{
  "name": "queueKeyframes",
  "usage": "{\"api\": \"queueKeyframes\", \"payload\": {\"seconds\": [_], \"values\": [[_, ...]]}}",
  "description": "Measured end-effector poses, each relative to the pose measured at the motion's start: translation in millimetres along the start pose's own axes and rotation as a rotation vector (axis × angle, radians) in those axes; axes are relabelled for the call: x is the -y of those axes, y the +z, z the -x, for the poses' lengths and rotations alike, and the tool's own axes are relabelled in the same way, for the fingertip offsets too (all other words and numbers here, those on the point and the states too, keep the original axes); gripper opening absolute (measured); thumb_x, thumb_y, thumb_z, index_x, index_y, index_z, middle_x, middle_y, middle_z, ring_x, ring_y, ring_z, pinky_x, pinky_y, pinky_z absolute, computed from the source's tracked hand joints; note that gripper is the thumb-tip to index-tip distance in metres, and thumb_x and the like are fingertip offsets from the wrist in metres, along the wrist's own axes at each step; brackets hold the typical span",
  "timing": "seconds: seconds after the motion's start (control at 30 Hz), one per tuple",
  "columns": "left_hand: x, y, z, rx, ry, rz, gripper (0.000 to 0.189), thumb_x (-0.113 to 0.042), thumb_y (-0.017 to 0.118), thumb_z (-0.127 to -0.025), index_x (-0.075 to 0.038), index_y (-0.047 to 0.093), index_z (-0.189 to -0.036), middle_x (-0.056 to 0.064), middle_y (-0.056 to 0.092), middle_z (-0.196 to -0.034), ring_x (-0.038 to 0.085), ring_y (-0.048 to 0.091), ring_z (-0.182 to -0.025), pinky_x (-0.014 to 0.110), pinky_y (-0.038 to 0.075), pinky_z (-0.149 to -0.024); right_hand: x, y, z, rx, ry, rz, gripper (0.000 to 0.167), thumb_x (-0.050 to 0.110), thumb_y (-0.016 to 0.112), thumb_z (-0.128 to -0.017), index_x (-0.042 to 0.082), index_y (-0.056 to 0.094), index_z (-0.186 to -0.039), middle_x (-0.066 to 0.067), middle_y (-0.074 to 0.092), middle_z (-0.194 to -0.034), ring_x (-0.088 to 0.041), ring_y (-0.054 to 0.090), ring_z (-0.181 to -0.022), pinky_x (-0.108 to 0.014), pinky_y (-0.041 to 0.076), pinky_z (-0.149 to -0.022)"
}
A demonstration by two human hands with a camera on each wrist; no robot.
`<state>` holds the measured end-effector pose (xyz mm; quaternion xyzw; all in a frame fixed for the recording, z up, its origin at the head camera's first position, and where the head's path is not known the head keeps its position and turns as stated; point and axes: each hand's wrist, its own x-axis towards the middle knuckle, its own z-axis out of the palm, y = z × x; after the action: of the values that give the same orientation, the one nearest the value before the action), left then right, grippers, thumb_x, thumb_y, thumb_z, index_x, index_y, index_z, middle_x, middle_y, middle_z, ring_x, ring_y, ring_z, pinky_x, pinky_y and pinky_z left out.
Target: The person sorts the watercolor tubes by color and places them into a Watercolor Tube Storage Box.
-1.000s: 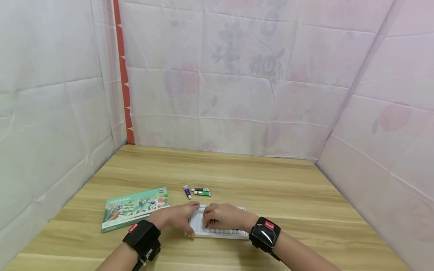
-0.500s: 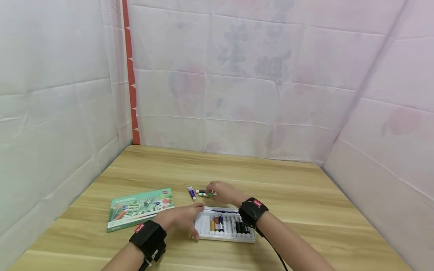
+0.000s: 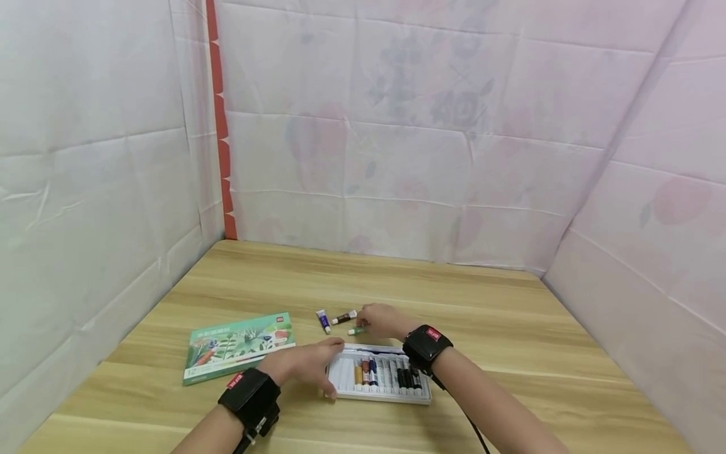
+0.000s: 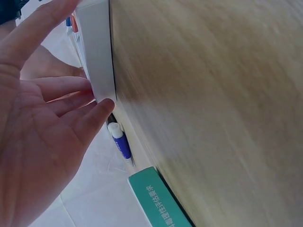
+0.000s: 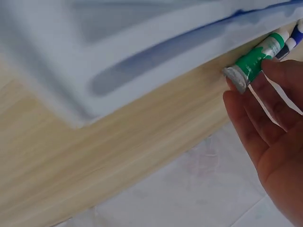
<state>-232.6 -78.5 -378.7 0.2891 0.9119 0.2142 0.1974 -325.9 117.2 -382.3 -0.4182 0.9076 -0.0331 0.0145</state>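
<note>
My left hand [image 3: 306, 367] holds the left end of a white plastic tray [image 3: 379, 397], thumb at the front corner and fingers towards the back. In the left wrist view the fingertips touch the tray's white side wall [image 4: 97, 52]. Several paint tubes [image 3: 365, 372] lie side by side in the tray, yellow, orange-red, blue and dark ones among them. Behind the tray, my right hand [image 3: 386, 320] pinches a green paint tube [image 5: 258, 56] between thumb and fingers, near its crimped silver end. A dark brown tube [image 3: 344, 317] and a purple-blue tube [image 3: 323, 321] lie loose beside it.
A flat green paint box [image 3: 238, 348] with a plant picture lies on the table left of the tray. Sheeted walls [image 3: 363, 221] close off the wooden table [image 3: 488, 302] at the back and both sides.
My right hand has moved from over the tray back to the loose tubes and taken hold of the green one. The dark brown tube has turned. My left hand keeps its place on the tray.
</note>
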Motion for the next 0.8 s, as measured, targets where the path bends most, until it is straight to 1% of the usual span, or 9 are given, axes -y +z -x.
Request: {"api": "queueKeyframes", "payload": {"seconds": [0.1,0.17,0.23,0.33,0.43,0.53,0.8], "values": [[0.2,-0.4,-0.9,0.002,-0.007,-0.004,0.093,-0.03,0.079,-0.068,0.002,0.031,-0.14,0.015,0.024,-0.146,0.029,0.027,-0.131,0.039,0.026,-0.105,-4.7,-1.9,6.9,-0.004,0.026,0.008,0.017,-0.004,0.059,-0.083,0.006,0.07,-0.091,-0.004,0.065,-0.087,-0.017,0.06,-0.081,-0.028,0.05,-0.071],[0.3,-0.3,-1.3,0.004,-0.012,-0.005,0.093,-0.029,0.08,-0.067,0.002,0.031,-0.14,0.016,0.025,-0.146,0.03,0.028,-0.131,0.039,0.026,-0.105,-6.4,-2.8,10.6,-0.002,0.056,-0.017,0.017,-0.004,0.06,-0.082,0.007,0.07,-0.092,-0.003,0.064,-0.088,-0.017,0.06,-0.081,-0.03,0.05,-0.072],[0.4,0.2,-1.7,0.004,-0.014,-0.01,0.093,-0.029,0.08,-0.067,0.002,0.031,-0.14,0.015,0.025,-0.146,0.03,0.028,-0.13,0.039,0.027,-0.105,-7.4,-2.1,12.5,0.011,0.086,-0.042,0.018,-0.001,0.062,-0.082,0.009,0.069,-0.097,-0.001,0.062,-0.09,-0.016,0.059,-0.083,-0.029,0.05,-0.072],[1.1,1.1,-1.9,0.005,-0.002,-0.021,0.093,-0.029,0.08,-0.067,0.003,0.032,-0.139,0.016,0.026,-0.145,0.03,0.029,-0.13,0.039,0.027,-0.105,-9.0,1.0,12.8,0.033,0.099,-0.051,0.022,0.005,0.065,-0.083,0.015,0.067,-0.102,0.002,0.058,-0.092,-0.014,0.057,-0.084,-0.027,0.048,-0.072],[2.2,1.6,-2.1,0.005,0.007,-0.024,0.092,-0.03,0.08,-0.068,0.003,0.032,-0.139,0.015,0.026,-0.145,0.03,0.029,-0.13,0.039,0.028,-0.104,-8.8,3.4,11.8,0.039,0.062,-0.002,0.022,0.008,0.065,-0.084,0.018,0.066,-0.104,0.003,0.058,-0.093,-0.013,0.057,-0.086,-0.025,0.048,-0.073],[2.7,1.3,-2.1,0.009,0.008,-0.018,0.091,-0.031,0.08,-0.069,0.002,0.032,-0.14,0.015,0.026,-0.145,0.03,0.028,-0.13,0.039,0.028,-0.104,-6.5,2.5,12.0,0.022,0.017,0.061,0.018,0.011,0.065,-0.085,0.018,0.065,-0.102,0.001,0.058,-0.093,-0.014,0.058,-0.085,-0.024,0.048,-0.072],[2.2,0.4,-0.4,0.011,0.004,-0.004,0.091,-0.032,0.079,-0.07,0.002,0.031,-0.14,0.015,0.024,-0.146,0.03,0.028,-0.131,0.04,0.028,-0.104,7.5,-14.7,18.7,-0.055,-0.083,0.038,0.018,0.006,0.064,-0.085,0.014,0.066,-0.101,-0.001,0.059,-0.093,-0.014,0.058,-0.083,-0.022,0.048,-0.071]]}}
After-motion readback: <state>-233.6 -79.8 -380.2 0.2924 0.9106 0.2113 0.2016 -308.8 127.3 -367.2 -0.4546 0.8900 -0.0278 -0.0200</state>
